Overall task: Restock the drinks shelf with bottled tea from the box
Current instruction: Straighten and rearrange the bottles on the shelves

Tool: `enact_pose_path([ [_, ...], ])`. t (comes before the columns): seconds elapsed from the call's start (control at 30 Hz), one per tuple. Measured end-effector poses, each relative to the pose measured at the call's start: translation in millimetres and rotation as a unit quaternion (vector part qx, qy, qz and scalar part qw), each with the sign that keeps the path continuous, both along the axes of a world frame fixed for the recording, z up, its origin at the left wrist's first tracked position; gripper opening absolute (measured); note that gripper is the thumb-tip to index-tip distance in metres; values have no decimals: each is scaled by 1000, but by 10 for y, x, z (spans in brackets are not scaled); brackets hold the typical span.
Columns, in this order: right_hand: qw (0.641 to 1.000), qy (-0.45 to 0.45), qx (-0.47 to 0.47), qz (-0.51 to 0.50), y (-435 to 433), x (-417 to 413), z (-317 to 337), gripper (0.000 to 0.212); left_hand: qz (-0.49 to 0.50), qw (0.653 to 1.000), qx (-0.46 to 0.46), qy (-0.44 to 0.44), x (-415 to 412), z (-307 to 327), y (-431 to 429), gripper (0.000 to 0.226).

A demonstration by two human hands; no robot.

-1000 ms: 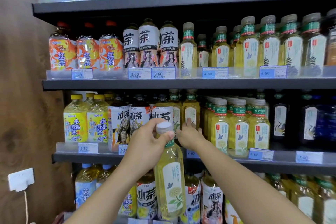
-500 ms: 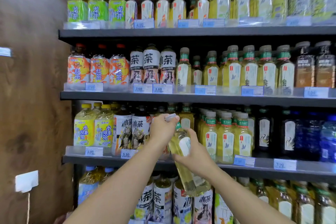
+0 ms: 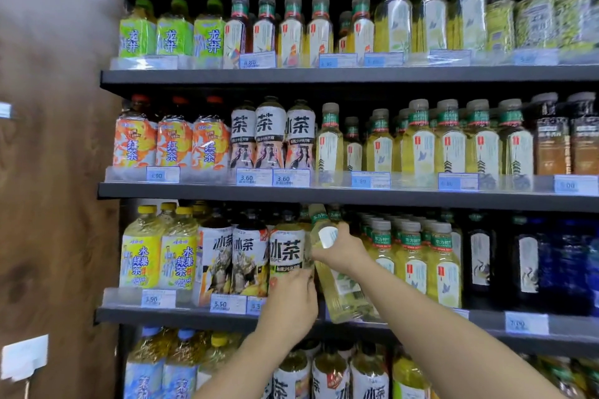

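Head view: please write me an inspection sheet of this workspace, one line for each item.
Surface: dark shelf, third row seen, stocked, price tags on its rim.
Job's things: pale tea bottle, tilted, base at the shelf edge; box not in view.
Clutter: nothing seen.
Hands: right hand grips the bottle's upper part; left hand beside its lower part, grip unclear.
Cables: thin cord under a white wall plate.
Surroundings: wooden wall on the left; full shelves above and below.
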State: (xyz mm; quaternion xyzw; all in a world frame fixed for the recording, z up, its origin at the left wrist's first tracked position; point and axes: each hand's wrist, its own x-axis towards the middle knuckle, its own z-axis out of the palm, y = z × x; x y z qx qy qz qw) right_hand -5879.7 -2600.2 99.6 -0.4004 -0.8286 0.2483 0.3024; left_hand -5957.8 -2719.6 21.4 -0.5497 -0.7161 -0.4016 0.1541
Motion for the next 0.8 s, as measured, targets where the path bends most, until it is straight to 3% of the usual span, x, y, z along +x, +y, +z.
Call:
enact_pose_path([
  [0.1, 1000, 8, 3, -21, 119, -106, -27, 109, -20, 998, -45, 49, -92, -259, 124, 35],
  [0.3, 999, 0, 21, -46, 270, -276, -62, 100, 61, 969, -176, 164, -174, -597, 216, 58],
  [0.43, 998, -6, 30, -63, 286, -366, -28, 90, 72, 968, -152, 186, -208, -555, 251, 54],
  [0.67, 997, -13, 21, -67, 322, -336, 36, 92, 82, 971, -115, 194, -180, -646, 279, 45],
  [0.8, 994, -29, 47, -99, 382, -302, 19, 78, 79, 973, -105, 192, -165, -675, 277, 43],
])
